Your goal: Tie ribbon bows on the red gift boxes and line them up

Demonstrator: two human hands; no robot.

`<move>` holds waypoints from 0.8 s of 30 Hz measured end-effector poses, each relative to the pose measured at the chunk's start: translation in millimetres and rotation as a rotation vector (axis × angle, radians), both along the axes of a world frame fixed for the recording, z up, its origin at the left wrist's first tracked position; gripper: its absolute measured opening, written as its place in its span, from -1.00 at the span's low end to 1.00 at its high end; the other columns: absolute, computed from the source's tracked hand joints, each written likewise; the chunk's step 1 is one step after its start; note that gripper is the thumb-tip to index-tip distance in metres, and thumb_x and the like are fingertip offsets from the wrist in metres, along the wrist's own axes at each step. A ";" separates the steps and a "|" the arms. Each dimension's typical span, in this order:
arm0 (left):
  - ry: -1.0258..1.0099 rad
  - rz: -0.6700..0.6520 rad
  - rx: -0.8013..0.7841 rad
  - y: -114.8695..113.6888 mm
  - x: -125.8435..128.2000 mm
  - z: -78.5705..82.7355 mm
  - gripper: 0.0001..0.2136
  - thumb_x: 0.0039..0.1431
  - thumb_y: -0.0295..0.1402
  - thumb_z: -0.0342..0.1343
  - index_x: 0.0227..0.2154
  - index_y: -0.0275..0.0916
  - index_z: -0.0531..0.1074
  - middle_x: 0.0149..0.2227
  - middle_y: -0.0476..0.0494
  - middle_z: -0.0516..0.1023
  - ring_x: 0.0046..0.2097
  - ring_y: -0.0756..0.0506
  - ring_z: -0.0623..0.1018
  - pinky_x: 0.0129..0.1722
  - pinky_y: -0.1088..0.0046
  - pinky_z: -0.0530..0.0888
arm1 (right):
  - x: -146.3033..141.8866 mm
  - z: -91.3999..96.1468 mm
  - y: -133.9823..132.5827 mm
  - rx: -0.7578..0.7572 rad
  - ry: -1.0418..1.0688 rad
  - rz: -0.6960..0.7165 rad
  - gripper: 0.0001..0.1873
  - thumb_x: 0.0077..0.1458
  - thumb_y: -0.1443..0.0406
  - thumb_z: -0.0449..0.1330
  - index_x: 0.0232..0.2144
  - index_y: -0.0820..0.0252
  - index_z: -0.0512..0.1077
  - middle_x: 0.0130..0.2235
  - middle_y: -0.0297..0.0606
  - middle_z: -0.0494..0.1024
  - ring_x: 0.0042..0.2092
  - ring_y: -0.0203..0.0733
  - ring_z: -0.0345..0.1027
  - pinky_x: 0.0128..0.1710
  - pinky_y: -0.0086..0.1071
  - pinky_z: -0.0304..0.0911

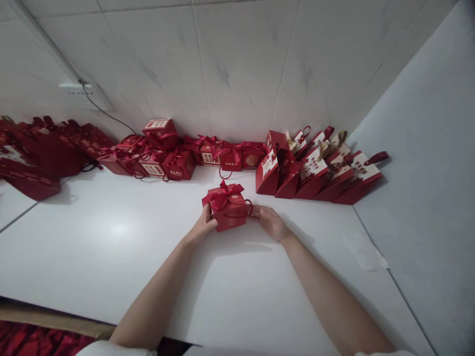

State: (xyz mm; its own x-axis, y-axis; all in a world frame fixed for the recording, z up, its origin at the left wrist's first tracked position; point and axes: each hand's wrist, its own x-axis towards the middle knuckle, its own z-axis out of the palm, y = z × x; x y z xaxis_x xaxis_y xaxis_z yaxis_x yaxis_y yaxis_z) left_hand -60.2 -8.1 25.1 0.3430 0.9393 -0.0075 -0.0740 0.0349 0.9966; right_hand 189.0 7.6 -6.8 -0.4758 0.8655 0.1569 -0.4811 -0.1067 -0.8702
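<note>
A red gift box [230, 212] with a red ribbon bow [222, 195] on top and a twisted cord handle [249, 207] is between my two hands, low over the white table. My left hand [204, 224] grips its left side, thumb on the front face and fingers partly hidden behind. On the opposite side, my right hand [270, 221] presses fairly straight fingers against the box by the cord; the fingertips are partly hidden. Together the two hands hold the box nearly upright, slightly turned. Whether its base touches the table I cannot tell.
Similar red boxes [180, 165] line the tiled wall, one stacked on top. Red triangular boxes with loops [311, 170] stand at right beside a pale panel [426, 173]. Red bags [48, 148] stand left. A carton [55, 316] of red items sits below the table's [92, 262] front edge.
</note>
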 end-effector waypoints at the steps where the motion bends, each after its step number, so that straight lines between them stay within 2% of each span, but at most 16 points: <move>1: 0.027 -0.020 0.030 -0.5 -1.4 0.6 -0.12 -0.11 -0.06 0.35 0.25 -0.23 0.10 0.29 -0.34 0.20 0.28 -0.37 0.23 0.17 0.17 0.32 | 0.3 0.5 -0.1 -0.003 -0.006 0.004 -0.59 0.14 0.04 0.19 -0.06 0.10 0.54 0.05 -0.16 0.55 0.14 0.05 0.36 0.20 0.01 0.15; 3: 0.058 0.006 0.043 -0.7 -3.1 0.9 -0.16 -0.15 -0.15 0.40 0.20 -0.26 0.18 0.21 -0.36 0.32 0.21 -0.36 0.34 0.13 0.19 0.35 | 1.0 0.5 0.0 -0.010 -0.007 0.011 -0.59 0.15 0.03 0.18 -0.06 0.10 0.54 0.04 -0.16 0.56 0.12 0.05 0.37 0.19 0.00 0.15; 5: 0.055 0.125 -0.041 0.4 -3.6 0.8 -0.33 -0.04 -0.09 0.31 0.10 -0.29 0.29 0.03 -0.33 0.51 0.01 -0.29 0.52 -0.06 0.28 0.46 | 1.6 -0.2 0.3 -0.012 -0.018 0.026 -0.59 0.16 0.04 0.16 -0.05 0.10 0.54 0.05 -0.15 0.56 0.12 0.04 0.37 0.17 -0.01 0.18; 7: 0.010 0.227 -0.251 2.6 -3.5 1.8 -0.42 0.09 0.09 0.10 -0.06 -0.35 0.41 -0.27 -0.30 0.60 -0.32 -0.20 0.59 -0.36 0.36 0.49 | 2.0 -1.0 0.9 0.002 -0.057 0.046 -0.58 0.17 0.04 0.15 -0.04 0.12 0.54 0.05 -0.13 0.55 0.13 0.05 0.37 0.15 -0.03 0.19; 9: -0.071 0.279 -0.477 5.2 -3.0 5.3 -0.36 0.13 0.19 -0.10 -0.19 -0.37 0.46 -0.51 -0.22 0.55 -0.57 -0.12 0.49 -0.60 0.42 0.37 | 2.2 -1.8 1.5 0.027 -0.101 0.074 -0.57 0.17 0.03 0.16 -0.05 0.15 0.54 0.05 -0.09 0.55 0.12 0.05 0.38 0.16 -0.04 0.18; 10: -0.131 0.296 -0.548 6.3 -2.8 8.0 -0.35 0.14 0.20 -0.16 -0.19 -0.36 0.47 -0.56 -0.20 0.52 -0.63 -0.10 0.44 -0.66 0.44 0.32 | 2.3 -2.2 1.9 0.034 -0.110 0.081 -0.56 0.17 0.03 0.16 -0.05 0.16 0.54 0.04 -0.08 0.55 0.10 0.05 0.40 0.16 -0.04 0.18; 13: -0.358 0.305 -0.621 7.3 -2.6 17.4 -0.36 0.17 0.17 -0.20 -0.09 -0.30 0.44 -0.54 -0.16 0.52 -0.67 -0.05 0.38 -0.73 0.51 0.24 | 2.4 -3.9 2.8 0.022 -0.107 0.062 -0.54 0.17 0.02 0.15 -0.02 0.16 0.52 -0.01 -0.07 0.58 0.05 0.04 0.44 0.14 -0.03 0.20; 16: -0.564 0.161 -0.710 5.4 -5.0 22.8 -0.37 0.16 0.14 -0.19 0.00 -0.31 0.39 -0.42 -0.23 0.56 -0.67 0.02 0.31 -0.74 0.57 0.19 | 2.1 -4.9 3.3 0.009 -0.116 0.043 -0.55 0.16 0.03 0.17 -0.03 0.17 0.51 -0.02 -0.06 0.58 0.04 0.04 0.44 0.13 -0.03 0.21; 20: -0.735 -0.044 -0.796 3.7 -11.1 18.1 -0.38 0.12 0.02 -0.09 0.04 -0.42 0.34 -0.23 -0.36 0.56 -0.64 0.10 0.24 -0.71 0.61 0.21 | 1.4 -4.8 3.1 0.011 -0.114 0.047 -0.58 0.16 0.06 0.18 -0.05 0.19 0.52 -0.01 -0.05 0.58 0.04 0.02 0.44 0.14 -0.04 0.21; 24: -0.781 -0.051 -0.787 4.7 -13.5 11.2 -0.34 0.05 0.08 -0.05 0.01 -0.41 0.38 -0.18 -0.38 0.55 -0.62 0.12 0.24 -0.70 0.61 0.22 | 1.5 -3.8 2.2 0.007 -0.108 0.042 -0.59 0.17 0.07 0.17 -0.05 0.18 0.52 -0.03 -0.07 0.59 0.03 -0.01 0.44 0.14 -0.07 0.21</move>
